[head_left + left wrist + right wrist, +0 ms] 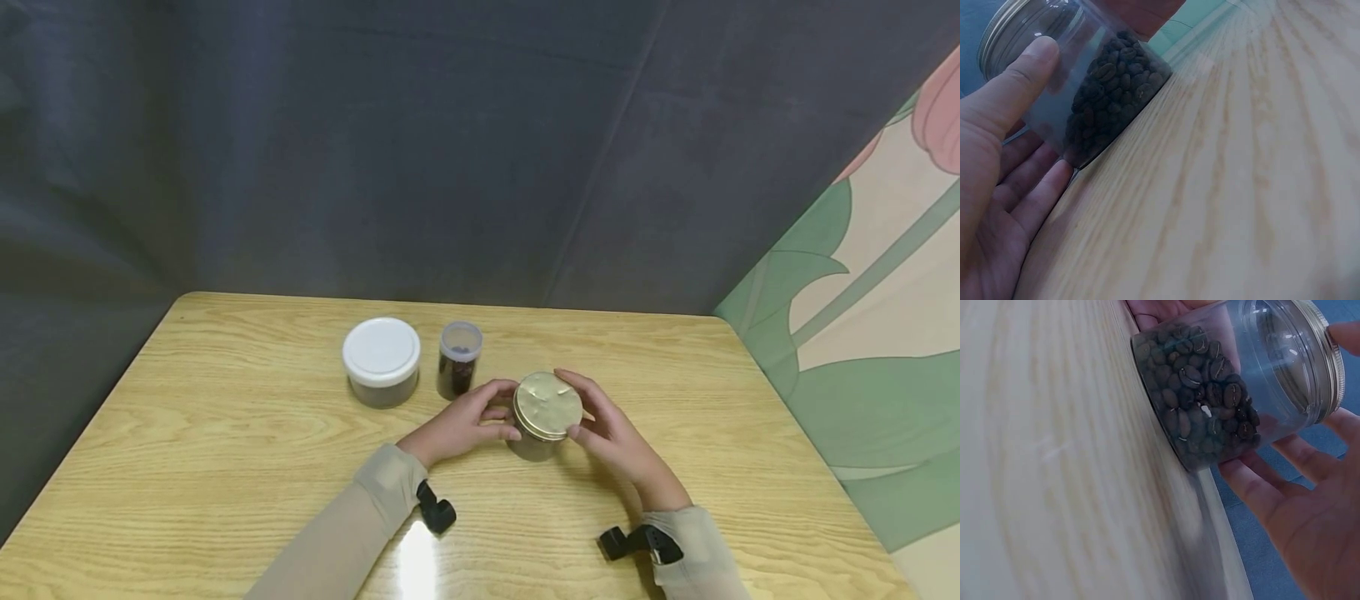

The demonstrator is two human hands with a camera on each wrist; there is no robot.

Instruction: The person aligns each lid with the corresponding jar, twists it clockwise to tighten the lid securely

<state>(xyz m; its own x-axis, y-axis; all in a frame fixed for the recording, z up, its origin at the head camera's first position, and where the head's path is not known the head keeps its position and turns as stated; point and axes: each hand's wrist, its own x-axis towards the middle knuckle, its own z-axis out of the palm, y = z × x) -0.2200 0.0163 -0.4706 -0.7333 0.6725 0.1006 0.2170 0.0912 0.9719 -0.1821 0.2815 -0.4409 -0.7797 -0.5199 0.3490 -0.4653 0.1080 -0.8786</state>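
A clear jar of coffee beans [533, 448] stands upright on the table, its dented gold lid [550, 405] on top. Dark beans [1200, 394] fill roughly the lower half, seen through the wall in both wrist views. My left hand [471, 421] holds the jar from the left, thumb on its near side and fingers curved around the far side. From the right, my right hand [611, 433] grips it at the lid, with the thumb on the near rim and the index finger on the far rim. Other right fingers lie along the jar's side.
Left of the jar, a small clear container [459, 367] with dark contents stands near a wider tub with a white lid [382, 351]. All stand on a wood-grain table [247, 433]. A dark curtain [420, 167] hangs behind it, and a flower-patterned cloth [885, 392] is at the right.
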